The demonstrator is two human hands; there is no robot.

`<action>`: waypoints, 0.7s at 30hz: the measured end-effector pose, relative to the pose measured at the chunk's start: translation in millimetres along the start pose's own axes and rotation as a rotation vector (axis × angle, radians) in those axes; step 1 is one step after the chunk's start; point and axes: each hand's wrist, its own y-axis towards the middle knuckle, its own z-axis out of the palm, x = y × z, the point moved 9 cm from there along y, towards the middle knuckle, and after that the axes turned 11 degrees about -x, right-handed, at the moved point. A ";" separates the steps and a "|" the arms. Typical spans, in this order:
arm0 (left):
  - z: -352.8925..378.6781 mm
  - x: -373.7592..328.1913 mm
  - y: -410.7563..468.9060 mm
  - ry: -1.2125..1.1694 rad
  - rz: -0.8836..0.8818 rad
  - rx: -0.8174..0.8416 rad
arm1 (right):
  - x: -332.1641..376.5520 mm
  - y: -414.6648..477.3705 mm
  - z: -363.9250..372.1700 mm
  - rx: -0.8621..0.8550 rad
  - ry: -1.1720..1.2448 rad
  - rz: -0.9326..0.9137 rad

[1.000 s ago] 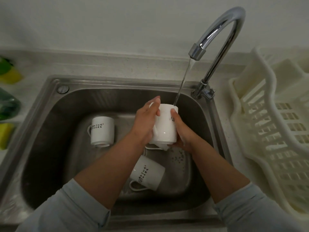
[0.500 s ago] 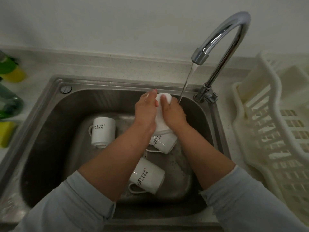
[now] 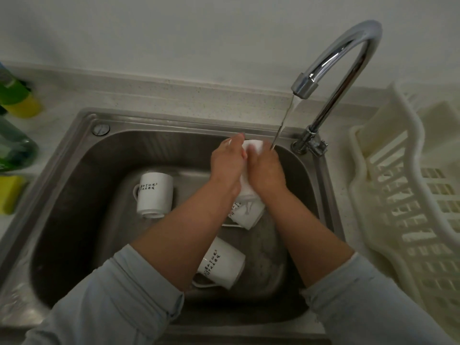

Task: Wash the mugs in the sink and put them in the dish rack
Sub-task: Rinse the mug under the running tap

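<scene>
Both hands clasp one white mug [image 3: 252, 146] under the running tap, at the back of the steel sink [image 3: 82, 155]. My left hand [image 3: 227, 163] wraps its left side and my right hand [image 3: 265, 168] covers its right side, so most of the mug is hidden. The water stream [image 3: 283, 120] lands at my right hand's fingers. Three more white mugs with black lettering lie in the basin: one at the left [image 3: 154, 194], one just below my hands [image 3: 247, 215], one near the front [image 3: 221, 263] between my forearms.
The chrome faucet [image 3: 348, 61] arches over the sink's back right corner. A cream plastic dish rack [image 3: 408, 195] stands on the counter to the right. Green and yellow bottles [image 3: 17, 100] and a yellow sponge [image 3: 8, 192] sit at the left edge.
A second ago the mug was upright and mostly visible between my hands. My hands have since closed over it and shifted up toward the stream; the view moved slightly.
</scene>
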 end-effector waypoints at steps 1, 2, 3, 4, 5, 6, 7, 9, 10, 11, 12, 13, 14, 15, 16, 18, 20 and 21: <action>-1.0 -1.5 2.3 -0.003 -0.023 0.006 | 9.9 -15.3 -0.4 -0.040 -0.075 -0.123; -2.3 -1.6 5.2 0.003 -0.039 0.018 | 14.5 -27.8 2.2 -0.042 -0.124 -0.222; -3.3 -1.1 6.5 0.011 -0.048 0.037 | 16.2 -31.9 3.2 -0.017 -0.114 -0.271; -3.2 -0.5 5.7 0.022 -0.045 0.058 | 14.8 -25.8 3.4 0.030 -0.067 -0.251; -2.4 1.0 3.4 0.026 -0.038 0.070 | 10.1 -13.9 1.5 0.069 -0.005 -0.168; -0.8 2.2 1.6 0.023 -0.028 0.070 | 3.1 -0.9 -1.3 0.095 0.067 -0.052; 1.1 2.6 -0.4 0.011 -0.024 0.063 | -4.2 9.3 -3.0 0.106 0.128 0.060; 4.1 0.5 -3.0 -0.008 -0.026 0.042 | -3.5 7.3 -9.5 0.050 0.121 0.112; 5.1 -1.7 -3.4 -0.015 -0.029 0.034 | 2.0 -2.3 -12.0 0.002 0.047 0.041; 5.8 -2.5 -2.8 -0.026 -0.033 0.029 | 9.1 -15.6 -12.4 -0.032 -0.041 -0.055; 5.2 -2.7 -2.0 -0.037 -0.034 0.028 | 11.8 -27.1 -9.1 -0.039 -0.097 -0.137; 4.4 -2.3 -1.5 -0.038 -0.028 0.034 | 12.7 -32.2 -7.7 -0.031 -0.101 -0.187; 3.8 -1.4 -2.4 -0.028 -0.025 0.045 | 9.3 -25.8 -5.3 0.008 -0.067 -0.179; 3.5 0.7 -3.8 -0.018 -0.031 0.056 | 3.3 -14.7 -4.9 0.049 0.001 -0.109; 3.0 2.9 -4.7 -0.010 -0.041 0.063 | -3.6 -3.1 -4.7 0.104 0.096 -0.002; 2.4 4.9 -3.5 -0.024 -0.069 0.064 | -11.2 11.0 -8.4 0.156 0.300 0.186; 0.7 1.3 0.2 -0.042 -0.068 0.054 | -11.6 3.7 -9.8 0.097 0.289 0.208; -0.5 -1.0 2.9 -0.043 -0.052 0.046 | -7.1 -6.3 -10.7 0.045 0.212 0.150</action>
